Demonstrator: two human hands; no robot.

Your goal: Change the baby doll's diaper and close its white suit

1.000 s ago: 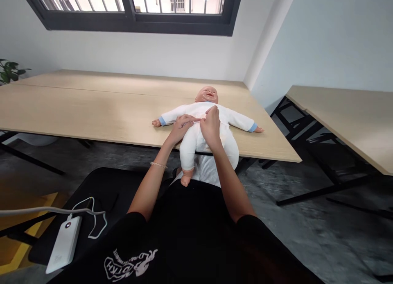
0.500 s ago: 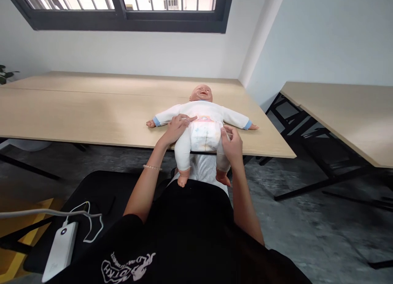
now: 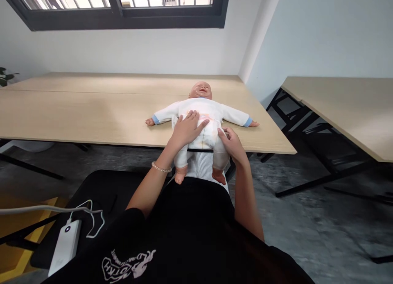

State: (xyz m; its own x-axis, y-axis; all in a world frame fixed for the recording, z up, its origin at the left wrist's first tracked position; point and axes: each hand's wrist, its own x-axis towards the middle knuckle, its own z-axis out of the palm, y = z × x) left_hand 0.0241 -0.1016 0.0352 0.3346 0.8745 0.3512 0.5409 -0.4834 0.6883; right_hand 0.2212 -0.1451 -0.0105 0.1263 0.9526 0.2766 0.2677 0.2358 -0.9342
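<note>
A baby doll [image 3: 201,107] in a white top with blue cuffs lies on its back on the wooden table [image 3: 92,112], arms spread, legs hanging over the near edge. A diaper [image 3: 206,138] covers its hips. My left hand [image 3: 186,129] rests flat on the doll's belly and left hip, fingers stretched out. Against the doll's right thigh and the diaper's side sits my right hand [image 3: 231,142], its fingers curled onto the diaper edge.
A second wooden table [image 3: 337,107] stands to the right across a gap with black frames. A white power bank [image 3: 65,246] with a cable lies on a black seat at lower left. A window runs along the back wall.
My left hand has spread flat onto the doll's belly. My right hand moved from the doll's chest down to its right hip a second ago and now presses there.
</note>
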